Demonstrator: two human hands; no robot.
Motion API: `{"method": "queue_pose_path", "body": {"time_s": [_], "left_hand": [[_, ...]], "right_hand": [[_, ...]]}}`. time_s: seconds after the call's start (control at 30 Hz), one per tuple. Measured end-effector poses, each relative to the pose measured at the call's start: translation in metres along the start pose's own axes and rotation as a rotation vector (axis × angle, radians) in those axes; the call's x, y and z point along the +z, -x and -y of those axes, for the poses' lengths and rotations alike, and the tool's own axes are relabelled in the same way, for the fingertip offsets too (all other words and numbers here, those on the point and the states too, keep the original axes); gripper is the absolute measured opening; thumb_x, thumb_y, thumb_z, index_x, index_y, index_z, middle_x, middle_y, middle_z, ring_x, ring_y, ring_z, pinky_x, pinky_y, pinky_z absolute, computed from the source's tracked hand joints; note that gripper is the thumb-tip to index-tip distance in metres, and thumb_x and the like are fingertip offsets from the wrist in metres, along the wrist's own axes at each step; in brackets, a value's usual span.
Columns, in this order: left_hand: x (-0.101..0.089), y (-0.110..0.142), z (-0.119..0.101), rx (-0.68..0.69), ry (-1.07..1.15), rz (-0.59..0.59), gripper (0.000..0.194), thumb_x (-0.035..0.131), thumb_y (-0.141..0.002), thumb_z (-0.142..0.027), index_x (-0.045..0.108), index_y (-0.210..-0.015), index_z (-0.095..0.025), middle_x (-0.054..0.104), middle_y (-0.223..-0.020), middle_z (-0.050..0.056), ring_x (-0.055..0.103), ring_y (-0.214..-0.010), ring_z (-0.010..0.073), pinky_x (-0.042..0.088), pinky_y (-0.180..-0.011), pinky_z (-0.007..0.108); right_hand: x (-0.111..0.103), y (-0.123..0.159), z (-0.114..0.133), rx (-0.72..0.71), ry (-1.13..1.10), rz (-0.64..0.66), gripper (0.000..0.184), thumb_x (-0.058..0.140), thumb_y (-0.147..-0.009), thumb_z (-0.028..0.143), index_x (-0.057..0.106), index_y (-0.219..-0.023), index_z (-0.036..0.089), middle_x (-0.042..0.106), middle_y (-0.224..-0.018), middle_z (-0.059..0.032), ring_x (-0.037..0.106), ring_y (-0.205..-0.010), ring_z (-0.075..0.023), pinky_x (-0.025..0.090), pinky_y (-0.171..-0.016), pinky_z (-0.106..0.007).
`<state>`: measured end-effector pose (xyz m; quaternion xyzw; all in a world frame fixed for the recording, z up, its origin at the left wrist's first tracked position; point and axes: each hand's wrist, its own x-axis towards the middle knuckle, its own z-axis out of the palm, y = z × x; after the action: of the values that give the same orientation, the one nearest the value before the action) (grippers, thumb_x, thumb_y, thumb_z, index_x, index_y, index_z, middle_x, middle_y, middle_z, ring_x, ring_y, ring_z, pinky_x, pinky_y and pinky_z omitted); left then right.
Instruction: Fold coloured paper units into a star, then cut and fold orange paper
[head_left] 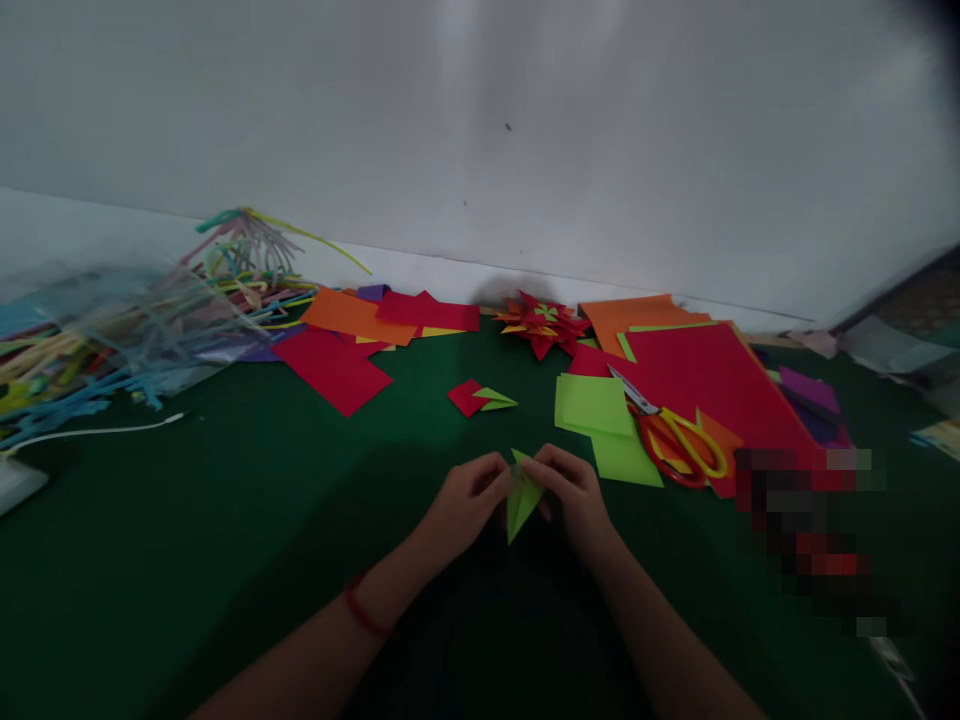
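A light green folded paper piece (pixel 523 503) is held up between my two hands, its point directed down. My left hand (pixel 471 500) pinches its left edge, and my right hand (pixel 574 492) grips the upper right part between thumb and fingers. Just beyond them lie a small red folded square (pixel 468 397) and a slim green folded piece (pixel 495 401), touching each other. Light green paper squares (pixel 596 404) sit to the right of my hands. Scissors (pixel 679 440) with red and yellow handles rest partly over the papers there.
A red and orange paper flower (pixel 541 322) stands near the wall. Red sheets (pixel 337 370) and orange sheets (pixel 360 315) lie back left, a large red sheet (pixel 697 390) right. Pipe cleaners (pixel 105 350) and a clear plastic bag (pixel 180 320) fill the far left, near a white cable (pixel 97 432).
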<state>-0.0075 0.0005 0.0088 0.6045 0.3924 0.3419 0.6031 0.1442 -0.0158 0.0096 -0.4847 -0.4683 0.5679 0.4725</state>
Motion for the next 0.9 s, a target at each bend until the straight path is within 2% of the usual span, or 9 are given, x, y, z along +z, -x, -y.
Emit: {"method": "queue_pose_path", "body": {"time_s": [0.07, 0.3, 0.47, 0.6, 0.73, 0.8, 0.9], "left_hand": [[-0.002, -0.001, 0.002, -0.002, -0.048, -0.065, 0.028, 0.048, -0.083, -0.034, 0.047, -0.062, -0.016, 0.045, -0.054, -0.005, 0.045, -0.050, 0.0083, 0.033, -0.048, 0.019], [-0.002, 0.000, -0.002, -0.053, 0.004, -0.114, 0.032, 0.046, -0.085, -0.037, 0.042, -0.060, -0.018, 0.041, -0.038, -0.008, 0.038, -0.036, 0.0066, 0.031, -0.041, 0.018], [0.000, -0.002, -0.001, -0.053, 0.106, -0.085, 0.029, 0.048, -0.084, -0.036, 0.044, -0.062, -0.017, 0.044, -0.044, -0.007, 0.042, -0.038, 0.0064, 0.033, -0.041, 0.017], [-0.002, -0.002, -0.001, -0.048, 0.117, -0.134, 0.025, 0.051, -0.082, -0.035, 0.046, -0.065, -0.017, 0.041, -0.043, -0.008, 0.039, -0.038, 0.0061, 0.032, -0.040, 0.017], [-0.004, -0.002, -0.003, 0.012, 0.138, -0.227, 0.024, 0.044, -0.086, -0.039, 0.051, -0.081, -0.017, 0.045, -0.046, -0.007, 0.044, -0.041, 0.0081, 0.036, -0.044, 0.019], [-0.006, -0.003, -0.004, 0.046, 0.168, -0.320, 0.027, 0.038, -0.088, -0.042, 0.050, -0.089, -0.018, 0.048, -0.049, -0.006, 0.047, -0.044, 0.0099, 0.039, -0.048, 0.021], [-0.010, -0.005, -0.003, 0.059, 0.182, -0.514, 0.026, 0.041, -0.087, -0.043, 0.048, -0.083, -0.018, 0.049, -0.053, -0.004, 0.049, -0.048, 0.0106, 0.041, -0.049, 0.022]], "right_hand": [[0.001, 0.001, 0.000, 0.004, 0.017, 0.015, 0.025, 0.058, -0.078, 0.035, 0.052, -0.063, 0.017, 0.045, -0.052, 0.0062, 0.041, -0.040, -0.0057, 0.029, -0.037, -0.018], [0.006, 0.000, 0.001, -0.019, 0.082, 0.015, 0.026, 0.049, -0.084, 0.039, 0.052, -0.069, 0.017, 0.045, -0.050, 0.0068, 0.042, -0.041, -0.0053, 0.030, -0.039, -0.017], [0.005, -0.001, 0.001, -0.034, 0.181, -0.036, 0.026, 0.053, -0.082, 0.038, 0.054, -0.067, 0.017, 0.041, -0.043, 0.0083, 0.036, -0.036, -0.0040, 0.025, -0.037, -0.017], [0.005, -0.002, 0.001, -0.021, 0.147, -0.042, 0.023, 0.051, -0.083, 0.039, 0.055, -0.075, 0.018, 0.043, -0.042, 0.0091, 0.036, -0.034, -0.0041, 0.025, -0.036, -0.017], [0.002, -0.003, 0.003, 0.008, 0.065, -0.030, 0.019, 0.058, -0.079, 0.037, 0.055, -0.081, 0.018, 0.052, -0.044, 0.0068, 0.044, -0.037, -0.0070, 0.034, -0.039, -0.019], [-0.002, -0.004, 0.004, -0.008, 0.024, -0.052, 0.018, 0.061, -0.076, 0.035, 0.056, -0.082, 0.018, 0.061, -0.057, 0.0022, 0.053, -0.045, -0.0097, 0.040, -0.042, -0.021], [-0.006, -0.005, 0.004, -0.064, 0.023, -0.129, 0.021, 0.065, -0.071, 0.028, 0.058, -0.090, 0.020, 0.066, -0.082, -0.0033, 0.062, -0.067, -0.0158, 0.046, -0.048, -0.024]]}}
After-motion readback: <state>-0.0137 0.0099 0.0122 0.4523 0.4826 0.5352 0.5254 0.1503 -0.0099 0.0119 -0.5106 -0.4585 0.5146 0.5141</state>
